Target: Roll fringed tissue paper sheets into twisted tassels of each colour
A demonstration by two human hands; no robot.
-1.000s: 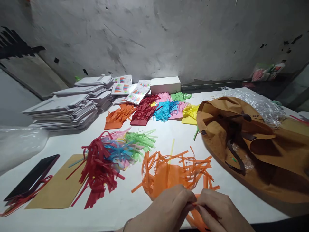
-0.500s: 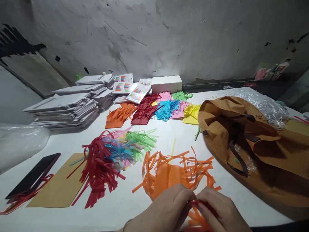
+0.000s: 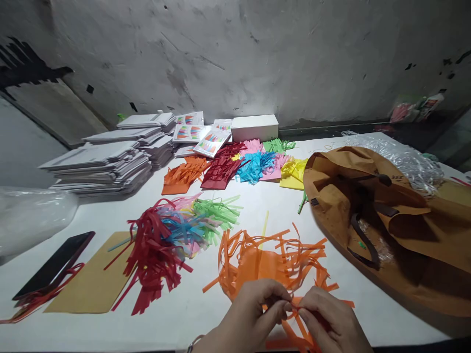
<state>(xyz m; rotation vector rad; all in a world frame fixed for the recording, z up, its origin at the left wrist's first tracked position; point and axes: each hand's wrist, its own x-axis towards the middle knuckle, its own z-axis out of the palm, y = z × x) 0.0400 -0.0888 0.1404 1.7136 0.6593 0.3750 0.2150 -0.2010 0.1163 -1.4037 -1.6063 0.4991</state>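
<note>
Close to the table's near edge, my left hand [image 3: 252,314] and my right hand [image 3: 329,318] meet fingertip to fingertip. Each pinches a thin reddish strand [image 3: 295,308], mostly hidden by the fingers. Orange fringed tissue paper [image 3: 259,264] lies spread on the table just beyond my hands, and more orange strips [image 3: 296,338] show below and between them. To the left is a fringed bundle of red tissue paper [image 3: 149,250], with blue tissue strips [image 3: 184,225] and green tissue strips [image 3: 219,211] beside it.
A brown paper bag [image 3: 342,196] gapes at right. Left are a phone [image 3: 55,264], red cords [image 3: 55,289], a tan sheet [image 3: 91,274] and clear plastic [image 3: 33,220]. Behind are paper stacks [image 3: 99,164], printed packs [image 3: 211,142], a white box [image 3: 254,128] and fringed bundles [image 3: 255,165].
My left thumb and fingers have opened out from a closed curl into a fingertip pinch. Both hands stay close together, and the red piece between them shows less.
</note>
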